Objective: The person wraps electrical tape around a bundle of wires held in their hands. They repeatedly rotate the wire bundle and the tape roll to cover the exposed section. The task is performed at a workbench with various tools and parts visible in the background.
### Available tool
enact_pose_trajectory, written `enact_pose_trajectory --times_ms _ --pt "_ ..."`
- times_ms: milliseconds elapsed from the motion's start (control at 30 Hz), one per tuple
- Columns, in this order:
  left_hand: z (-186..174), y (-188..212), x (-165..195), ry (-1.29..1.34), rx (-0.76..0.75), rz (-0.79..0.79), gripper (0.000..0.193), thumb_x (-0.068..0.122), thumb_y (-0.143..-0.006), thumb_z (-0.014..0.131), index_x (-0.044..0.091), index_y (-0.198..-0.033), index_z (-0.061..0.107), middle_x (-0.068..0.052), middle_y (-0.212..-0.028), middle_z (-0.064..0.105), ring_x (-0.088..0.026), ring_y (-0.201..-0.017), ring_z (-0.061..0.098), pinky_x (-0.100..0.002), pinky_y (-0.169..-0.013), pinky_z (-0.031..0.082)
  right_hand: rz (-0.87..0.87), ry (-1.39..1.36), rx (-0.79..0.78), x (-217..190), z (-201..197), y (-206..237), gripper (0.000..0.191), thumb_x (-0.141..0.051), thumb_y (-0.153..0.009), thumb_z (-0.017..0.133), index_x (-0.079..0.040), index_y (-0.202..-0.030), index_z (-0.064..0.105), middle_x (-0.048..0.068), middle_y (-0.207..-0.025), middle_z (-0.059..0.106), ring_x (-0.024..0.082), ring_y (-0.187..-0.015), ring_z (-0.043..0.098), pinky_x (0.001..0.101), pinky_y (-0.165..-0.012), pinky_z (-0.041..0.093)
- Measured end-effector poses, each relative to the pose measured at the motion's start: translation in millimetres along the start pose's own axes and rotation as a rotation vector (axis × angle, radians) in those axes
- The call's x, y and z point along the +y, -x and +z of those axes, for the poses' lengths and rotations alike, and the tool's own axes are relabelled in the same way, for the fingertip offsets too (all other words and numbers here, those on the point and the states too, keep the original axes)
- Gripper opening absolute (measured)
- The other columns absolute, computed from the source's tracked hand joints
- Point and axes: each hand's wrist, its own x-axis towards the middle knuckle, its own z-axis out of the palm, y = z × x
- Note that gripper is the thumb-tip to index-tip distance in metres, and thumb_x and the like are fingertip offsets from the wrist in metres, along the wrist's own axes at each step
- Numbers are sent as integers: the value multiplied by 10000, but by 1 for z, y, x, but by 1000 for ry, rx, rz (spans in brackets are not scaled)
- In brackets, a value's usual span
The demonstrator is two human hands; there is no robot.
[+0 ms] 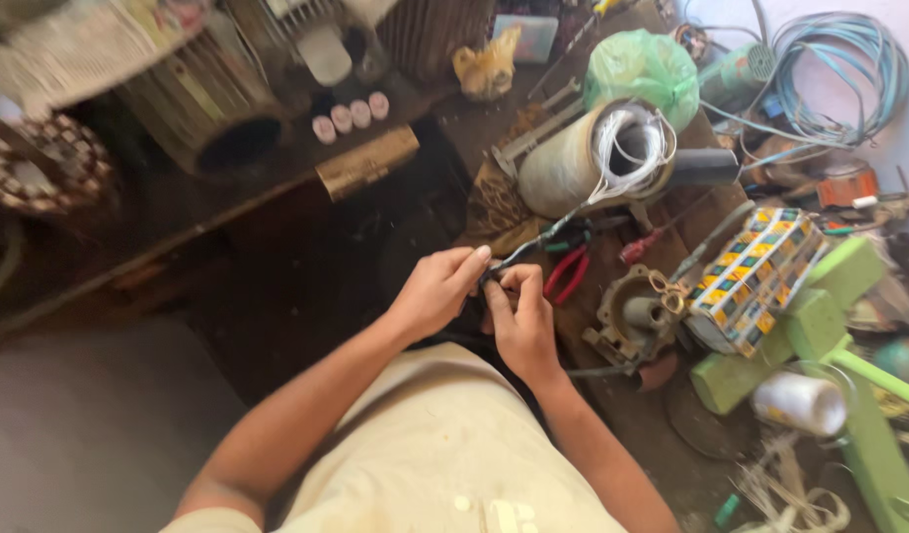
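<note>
Left hand (436,291) and right hand (521,318) hide a small dark part.

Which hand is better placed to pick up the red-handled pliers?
Probably the right hand: the red-handled pliers lie just beside it on the bench, while the left hand is farther away, on its other side.

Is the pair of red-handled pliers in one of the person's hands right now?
No, the red-handled pliers lie on the bench beside the right hand, while both it and the left hand pinch a thin wire.
</note>
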Motion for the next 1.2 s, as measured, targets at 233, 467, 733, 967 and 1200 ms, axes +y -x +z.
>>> enact_pose_trajectory --times_ms 233,467,733,967,1200 --pt "-26 23 16 -265 117 855 252 99 -881 727 27 -1117 672 -129 -1133 665 -316 -1076 640 -410 -910 539 70 -424 -79 -38 -25 -23 96 -134 -1076 561 -90 -1101 480 90 -965 727 60 -651 569 221 -584 470" --pt "-14 6 9 -396 289 568 236 224 -936 793 27 -854 692 -119 -848 640 -271 -737 642 -378 -663 516 -171 -107 120 -28 -19 -20 94 -34 -1052 570 -42 -1128 513 74 -1120 667 103 -903 607 270 -834 524" --pt "-10 4 10 -184 20 176 332 310 -1053 622 19 -903 676 -138 -861 653 -270 -755 617 -391 -654 500 -79 140 -12 -14 -9 -7 154 -111 -1025 637 -59 -1069 499 69 -1049 681 74 -825 639 292 -688 514" --pt "-10 23 15 -327 189 672 303 284 -875 748 13 -1003 698 -142 -995 669 -275 -853 679 -369 -688 552 224 -580 -328 -50 -52 -48 122 -152 -976 494 -108 -1080 447 62 -1176 725 85 -623 563 219 -584 483" --pt "13 -3 19 -262 213 141 374 339 -1020 662 12 -848 716 -108 -708 622 -254 -670 663 -343 -642 504 -30 -237 -24 -5 -25 -18 114 -49 -1060 606 -34 -1088 496 90 -977 607 102 -752 523 249 -675 470"
